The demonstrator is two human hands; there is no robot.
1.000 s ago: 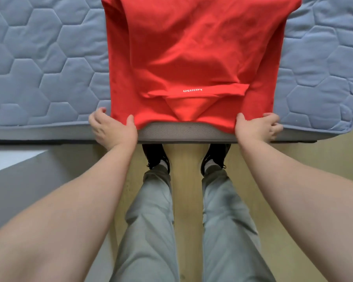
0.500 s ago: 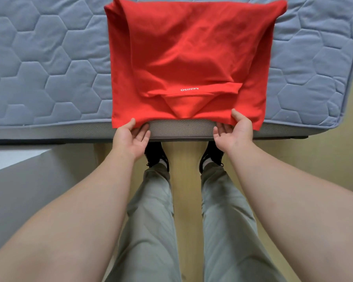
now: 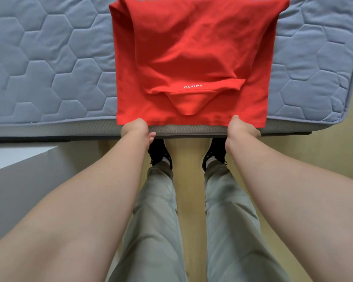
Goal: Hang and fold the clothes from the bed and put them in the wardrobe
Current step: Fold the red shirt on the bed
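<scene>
1. My left hand point(image 3: 138, 129) pinches the near hem of the red shirt point(image 3: 192, 58), fingers curled under its edge.
2. The shirt lies folded on the grey quilted mattress point(image 3: 49, 68), collar towards me, hem at the mattress's near edge.
3. My right hand point(image 3: 240, 128) grips the same hem, thumb on top, fingers curled beneath.
</scene>
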